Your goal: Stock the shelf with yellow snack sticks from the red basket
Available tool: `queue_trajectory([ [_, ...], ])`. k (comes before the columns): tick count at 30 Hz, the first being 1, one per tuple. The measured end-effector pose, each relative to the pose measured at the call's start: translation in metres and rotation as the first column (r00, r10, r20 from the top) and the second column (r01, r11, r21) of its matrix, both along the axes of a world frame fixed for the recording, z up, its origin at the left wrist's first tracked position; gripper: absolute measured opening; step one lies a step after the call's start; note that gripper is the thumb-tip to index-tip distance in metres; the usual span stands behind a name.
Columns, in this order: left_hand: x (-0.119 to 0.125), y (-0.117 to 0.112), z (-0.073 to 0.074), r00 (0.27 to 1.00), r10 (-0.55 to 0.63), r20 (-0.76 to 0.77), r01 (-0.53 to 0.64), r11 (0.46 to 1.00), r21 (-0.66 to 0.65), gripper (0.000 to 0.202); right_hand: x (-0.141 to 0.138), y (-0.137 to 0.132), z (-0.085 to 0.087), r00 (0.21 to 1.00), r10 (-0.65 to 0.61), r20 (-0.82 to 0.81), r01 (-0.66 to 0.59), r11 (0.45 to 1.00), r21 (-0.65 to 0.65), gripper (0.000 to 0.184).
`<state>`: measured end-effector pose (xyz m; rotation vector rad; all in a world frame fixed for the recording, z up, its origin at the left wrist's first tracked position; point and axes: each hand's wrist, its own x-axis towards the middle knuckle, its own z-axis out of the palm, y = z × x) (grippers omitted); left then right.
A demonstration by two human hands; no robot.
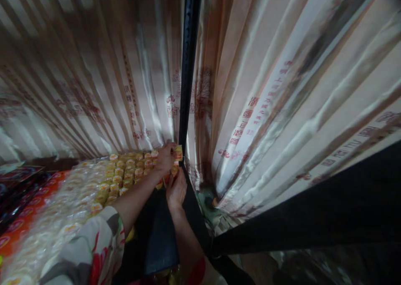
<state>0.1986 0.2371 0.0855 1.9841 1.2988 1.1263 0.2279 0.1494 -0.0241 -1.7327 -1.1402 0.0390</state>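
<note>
Rows of small yellow-wrapped packets (pixel 130 168) with red and white labels cover the far end of a dark shelf. My left hand (pixel 165 159) reaches across them to the corner by the post, its fingers closed on a yellow packet (pixel 178 152) at the end of the rows. Just below, my right hand (pixel 176 192) is curled with its fingertips on another small yellow packet (pixel 174 170). Part of each hand's grip is hidden and dim.
Clear-wrapped pale packets (pixel 62 218) lie in rows at the left, beside an orange printed strip (pixel 28 209). A black upright post (pixel 189 59) stands at the shelf corner. Pleated printed sheeting (pixel 266 92) hangs behind and to the right. A dark rail (pixel 297 209) runs rightward.
</note>
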Motion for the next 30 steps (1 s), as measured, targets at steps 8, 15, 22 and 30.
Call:
queue_trajectory([
  [8, 0.009, -0.003, 0.015, 0.967, -0.079, -0.242, 0.089, 0.996, 0.031, 0.029, 0.002, -0.001, 0.013, 0.999, 0.030, -0.022, -0.030, 1.000, 0.009, 0.041],
  [15, 0.011, 0.004, 0.011, 0.933, -0.129, -0.336, 0.136, 0.991, -0.003, 0.031, 0.001, 0.000, 0.015, 0.997, 0.071, -0.026, -0.070, 0.997, 0.032, 0.040],
  [22, 0.011, 0.007, -0.003, 0.905, -0.105, -0.412, 0.139, 0.989, 0.053, 0.028, 0.000, 0.000, 0.012, 0.998, 0.066, -0.004, -0.065, 0.997, 0.046, 0.041],
  [30, 0.015, 0.009, -0.019, 0.862, -0.063, -0.503, 0.117, 0.990, 0.076, 0.023, 0.001, -0.002, 0.012, 0.998, 0.047, 0.036, -0.049, 0.997, 0.057, 0.036],
])
